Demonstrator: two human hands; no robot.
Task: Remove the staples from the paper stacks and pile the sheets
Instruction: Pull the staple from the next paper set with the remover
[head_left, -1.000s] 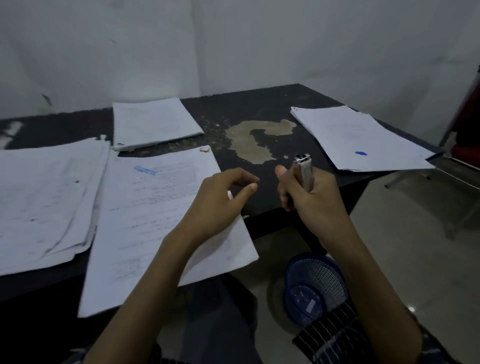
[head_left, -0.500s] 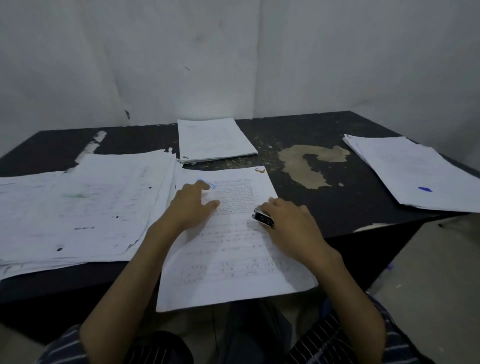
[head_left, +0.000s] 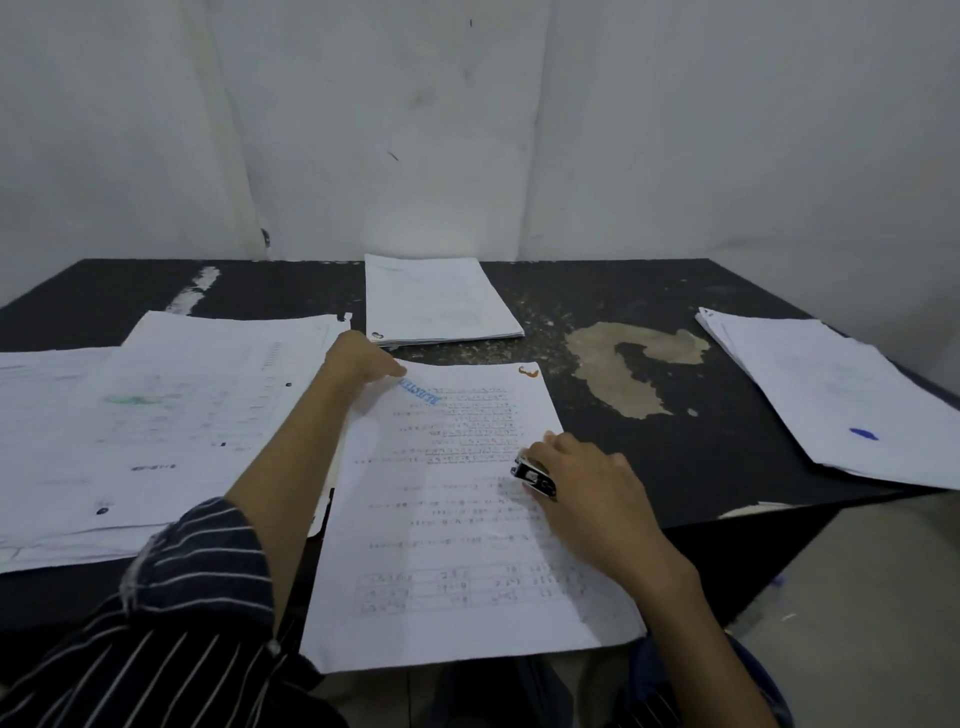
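Two hands, one staple remover

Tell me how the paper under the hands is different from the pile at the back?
The front sheet shows printed lines and a blue stamp; the back pile looks nearly blank. The front sheet overhangs the table edge; the back pile lies wholly on it. Both are white paper.

No text can be read: the printed lines, the table of figures and the blue stamp on the front sheet are too blurred, as are the marks on the left pile.
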